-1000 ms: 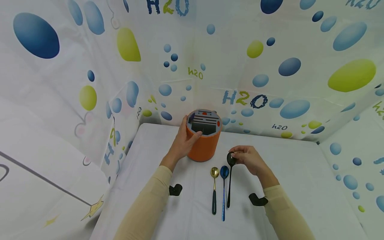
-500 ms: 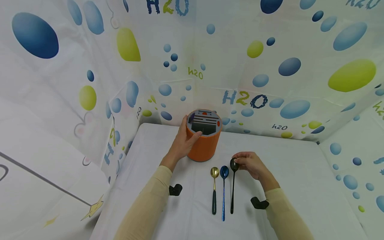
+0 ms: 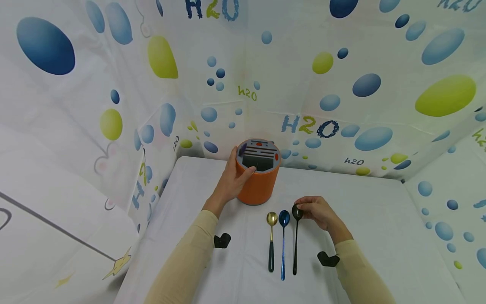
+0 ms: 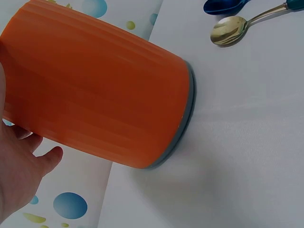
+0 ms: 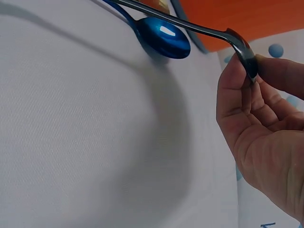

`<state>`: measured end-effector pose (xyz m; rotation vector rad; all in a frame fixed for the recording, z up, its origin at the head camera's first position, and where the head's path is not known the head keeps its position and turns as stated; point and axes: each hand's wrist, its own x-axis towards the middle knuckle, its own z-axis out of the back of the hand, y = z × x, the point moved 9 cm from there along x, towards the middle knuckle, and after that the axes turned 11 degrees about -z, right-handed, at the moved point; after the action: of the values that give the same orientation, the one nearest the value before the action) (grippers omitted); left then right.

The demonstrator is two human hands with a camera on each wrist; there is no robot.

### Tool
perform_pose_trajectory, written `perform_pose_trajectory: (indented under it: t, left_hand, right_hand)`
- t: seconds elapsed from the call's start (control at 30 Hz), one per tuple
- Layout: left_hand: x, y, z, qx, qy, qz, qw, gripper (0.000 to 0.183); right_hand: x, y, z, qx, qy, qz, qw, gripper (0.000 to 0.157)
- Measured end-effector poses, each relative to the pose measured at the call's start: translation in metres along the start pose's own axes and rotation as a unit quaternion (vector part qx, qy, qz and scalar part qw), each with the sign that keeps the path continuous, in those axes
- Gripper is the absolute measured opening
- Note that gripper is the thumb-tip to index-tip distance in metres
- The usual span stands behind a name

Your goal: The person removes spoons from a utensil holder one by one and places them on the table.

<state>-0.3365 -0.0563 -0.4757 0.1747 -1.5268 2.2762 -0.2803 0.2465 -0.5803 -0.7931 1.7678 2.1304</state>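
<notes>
Pinched narrowly by the right hand (image 3: 319, 212), the black spoon (image 3: 296, 238) was just right of the blue spoon (image 3: 284, 219); I judged gentle, parallel lowering best, left hand (image 3: 230, 179) gripping the orange canister (image 3: 256, 189).

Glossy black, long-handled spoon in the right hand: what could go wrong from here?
The right hand pinches the black spoon only by its bowl, so it might slip or swivel. The blue metal spoon lies close by and could get nudged. The left hand grips the orange cylindrical container; pulling sideways might tip it.
</notes>
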Motion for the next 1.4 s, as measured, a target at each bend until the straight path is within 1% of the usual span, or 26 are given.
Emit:
perform_pose_trajectory:
  t: [0.2,0.4,0.67,1.03,1.3,1.4]
  left_hand:
    - [0.000,0.000,0.000,-0.002,0.000,0.001,1.0000,0.096]
    - [0.000,-0.001,0.000,-0.003,0.000,0.000,1.0000,0.096]
    - [-0.001,-0.002,0.000,0.000,0.001,-0.001,1.0000,0.095]
    - [0.000,-0.002,0.000,-0.005,0.000,0.000,1.0000,0.096]
    - [0.000,-0.001,0.000,-0.006,0.002,0.005,1.0000,0.097]
    - [0.000,-0.002,0.000,-0.007,0.003,0.002,1.0000,0.096]
  right_hand:
    - [0.001,-0.004,0.002,0.002,-0.002,-0.006,1.000,0.023]
    - [0.004,-0.012,0.002,0.012,-0.003,-0.025,1.000,0.019]
    - [0.004,-0.019,0.004,0.009,-0.013,-0.033,0.999,0.018]
    - [0.004,-0.029,0.003,0.015,-0.009,-0.038,0.999,0.018]
    - [0.008,-0.035,0.001,0.005,-0.011,-0.039,0.999,0.019]
    - [0.009,-0.036,-0.001,-0.010,-0.013,-0.035,0.999,0.021]
